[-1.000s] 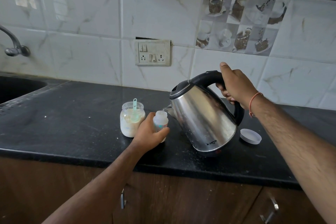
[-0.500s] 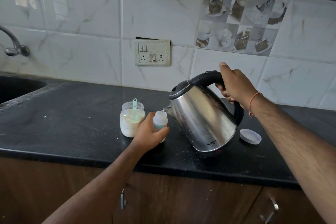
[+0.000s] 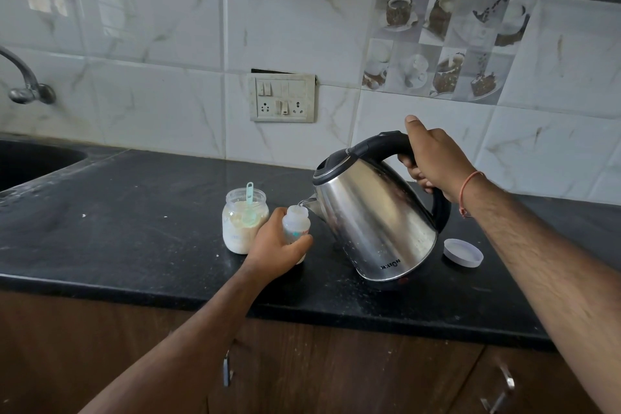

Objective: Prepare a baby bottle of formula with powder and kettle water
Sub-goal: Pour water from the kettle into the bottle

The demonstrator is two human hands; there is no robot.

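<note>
A steel kettle [image 3: 373,222] with a black handle hangs tilted to the left above the black counter [image 3: 134,228]. My right hand [image 3: 433,158] grips its handle. The spout sits right over the open mouth of a small clear baby bottle [image 3: 295,222], which stands on the counter with my left hand [image 3: 275,245] wrapped round it. A thin run of water shows at the spout. Just left of the bottle stands an open jar of pale formula powder [image 3: 243,225] with a green scoop [image 3: 249,202] stuck in it.
A white round lid [image 3: 463,252] lies on the counter to the right of the kettle. A sink [image 3: 30,161] and tap [image 3: 23,84] are at the far left. A wall socket panel [image 3: 282,97] sits behind. Cabinet doors with handles lie below the counter edge.
The kettle has tipped a little further to the left, bringing its spout over the bottle mouth. Both hands keep their grips and the bottle has stayed in place.
</note>
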